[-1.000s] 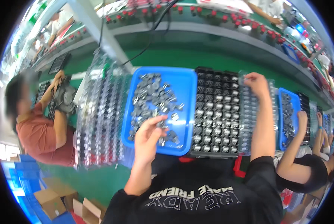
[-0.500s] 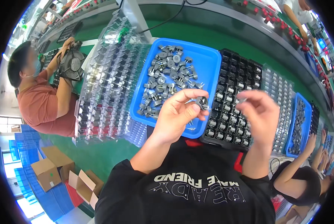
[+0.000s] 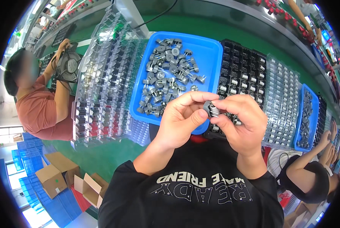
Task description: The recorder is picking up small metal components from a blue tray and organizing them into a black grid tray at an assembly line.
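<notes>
My left hand [image 3: 180,117] pinches a round, dark grey component [image 3: 207,108] with thin metal pins between thumb and fingertips. Its pinned side faces my right hand [image 3: 243,121], whose thumb and forefinger close on a small silvery part [image 3: 214,109] right against it. My fingertips partly cover both pieces, so I cannot tell how far one sits in the other. Both hands are above the near right edge of a blue tray [image 3: 206,53], where many like grey components [image 3: 170,57] lie in a loose heap.
Right of the blue tray is a black compartment tray [image 3: 259,57] holding silvery cylinders, then a clear plastic tray [image 3: 278,102]. Stacked clear trays [image 3: 105,76] stand at the left. A co-worker [image 3: 44,102] handles a black fan [image 3: 68,66]; cardboard boxes [image 3: 52,180] stand lower left.
My right hand has come left from over the black tray, bringing the small part up to the grey component. My left hand still grips that component, in nearly the same place.
</notes>
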Motion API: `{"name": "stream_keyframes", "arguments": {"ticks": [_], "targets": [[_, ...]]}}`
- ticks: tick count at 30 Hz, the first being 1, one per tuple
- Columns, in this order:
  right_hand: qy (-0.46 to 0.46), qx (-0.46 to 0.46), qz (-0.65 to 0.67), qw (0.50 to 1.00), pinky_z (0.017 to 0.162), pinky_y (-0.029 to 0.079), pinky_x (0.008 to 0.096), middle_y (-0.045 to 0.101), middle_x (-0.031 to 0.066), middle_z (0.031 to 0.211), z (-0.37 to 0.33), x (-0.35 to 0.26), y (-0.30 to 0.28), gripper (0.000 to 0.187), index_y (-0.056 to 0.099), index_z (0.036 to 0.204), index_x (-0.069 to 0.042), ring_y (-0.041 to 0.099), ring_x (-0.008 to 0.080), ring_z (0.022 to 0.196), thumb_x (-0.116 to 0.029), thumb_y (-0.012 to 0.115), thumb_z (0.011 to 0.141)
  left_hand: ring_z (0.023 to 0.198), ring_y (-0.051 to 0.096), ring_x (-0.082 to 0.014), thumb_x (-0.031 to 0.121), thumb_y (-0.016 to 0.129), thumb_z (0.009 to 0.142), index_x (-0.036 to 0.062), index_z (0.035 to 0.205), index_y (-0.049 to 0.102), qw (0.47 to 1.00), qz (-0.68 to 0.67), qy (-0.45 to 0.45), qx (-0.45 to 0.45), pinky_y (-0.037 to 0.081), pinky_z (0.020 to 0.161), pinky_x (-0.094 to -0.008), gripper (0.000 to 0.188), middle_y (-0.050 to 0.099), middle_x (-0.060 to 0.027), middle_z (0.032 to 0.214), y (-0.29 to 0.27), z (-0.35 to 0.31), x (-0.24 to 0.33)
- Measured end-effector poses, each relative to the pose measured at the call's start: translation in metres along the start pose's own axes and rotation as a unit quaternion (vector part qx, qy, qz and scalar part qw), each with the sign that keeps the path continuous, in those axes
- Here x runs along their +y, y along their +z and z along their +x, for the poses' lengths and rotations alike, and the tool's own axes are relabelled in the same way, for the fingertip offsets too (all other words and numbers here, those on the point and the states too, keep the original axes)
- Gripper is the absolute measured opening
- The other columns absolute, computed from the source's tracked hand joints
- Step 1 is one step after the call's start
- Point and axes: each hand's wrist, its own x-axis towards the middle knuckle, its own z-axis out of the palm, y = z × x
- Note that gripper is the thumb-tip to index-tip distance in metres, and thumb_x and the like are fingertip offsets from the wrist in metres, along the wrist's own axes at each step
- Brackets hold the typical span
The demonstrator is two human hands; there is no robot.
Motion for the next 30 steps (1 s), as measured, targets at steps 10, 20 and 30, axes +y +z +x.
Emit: {"name": "stream_keyframes", "arguments": {"ticks": [10, 20, 30], "targets": [[0.170, -0.082, 0.033, 0.981, 0.070, 0.053, 0.0287, 0.068, 0.0088, 0.088, -0.005, 0.030, -0.007, 0.011, 0.067, 0.085, -0.001, 0.067, 0.0176, 0.078, -0.001, 0.075, 0.077, 0.103, 0.067, -0.0182, 0.001, 0.068, 0.093, -0.0019, 0.130, 0.059, 0.992, 0.106, -0.063, 0.042, 0.054, 0.090, -0.0304, 0.038, 0.067, -0.0126, 0.119, -0.010, -0.005, -0.020], [0.157, -0.011, -0.330, 0.931, 0.074, 0.054, 0.0395, 0.070, 0.0121, 0.079, 0.051, 0.160, -0.111, 0.007, 0.068, 0.087, -0.005, 0.069, 0.0285, 0.076, -0.009, 0.072, 0.082, 0.107, 0.060, -0.0294, 0.015, 0.082, 0.076, 0.0106, 0.109, 0.075, 0.645, 0.763, -0.024, -0.026, 0.046, 0.093, -0.0409, 0.033, 0.066, -0.0089, 0.116, -0.031, -0.024, -0.014], [0.196, -0.095, -0.397, 0.892, 0.078, 0.051, 0.0484, 0.065, 0.0159, 0.091, 0.026, 0.183, -0.084, 0.005, 0.064, 0.085, -0.006, 0.065, 0.0374, 0.090, -0.005, 0.068, 0.082, 0.112, 0.059, -0.0292, 0.018, 0.082, 0.077, 0.0122, 0.104, 0.071, 0.654, 0.752, -0.017, -0.084, 0.043, 0.096, -0.0435, 0.030, 0.064, -0.0079, 0.120, -0.035, -0.022, -0.004]]}}
